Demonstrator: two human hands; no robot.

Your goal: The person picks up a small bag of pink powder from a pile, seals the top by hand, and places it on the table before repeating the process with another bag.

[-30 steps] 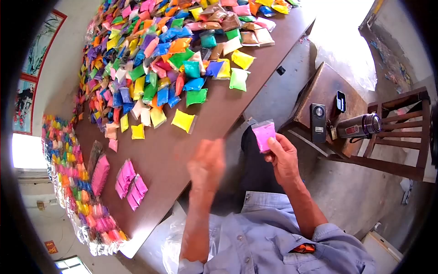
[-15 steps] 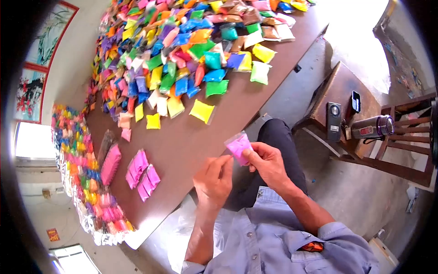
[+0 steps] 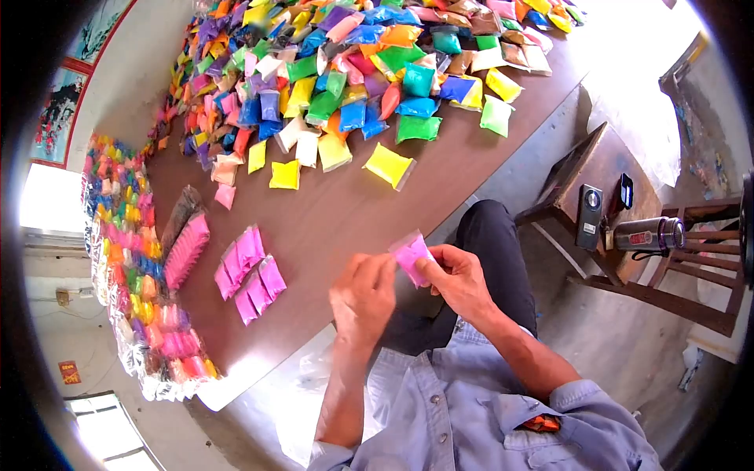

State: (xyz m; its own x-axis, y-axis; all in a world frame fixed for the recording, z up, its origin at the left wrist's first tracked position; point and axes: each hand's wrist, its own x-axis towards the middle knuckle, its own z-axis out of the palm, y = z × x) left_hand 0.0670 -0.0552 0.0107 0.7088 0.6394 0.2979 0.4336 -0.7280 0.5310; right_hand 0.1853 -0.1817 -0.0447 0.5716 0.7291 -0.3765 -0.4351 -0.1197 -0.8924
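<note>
A pink packet [image 3: 410, 256] in clear film is pinched between the thumb and fingers of my right hand [image 3: 459, 282], over the table's front edge. Close to its left side is my left hand [image 3: 363, 297], fingers bent and drawn together; whether anything is between the fingertips is too small to tell. On the brown table, left of my hands, lie two short rows of pink packets [image 3: 242, 257] [image 3: 261, 290]. Farther left rests a longer stack of pink packets [image 3: 186, 250] beside a dark one.
Many coloured packets [image 3: 338, 94] cover the far part of the table [image 3: 330, 220]. Clear bags of coloured packets [image 3: 129, 259] line its left edge. At the right, a small wooden table [image 3: 620, 188] holds a flask [image 3: 649, 235] and a dark device [image 3: 589, 217], beside a wooden chair [image 3: 699, 290].
The camera view has shifted, so the table's contents appear moved. My right hand still holds the pink packet, while my left hand stays near it with slightly changed fingers.
</note>
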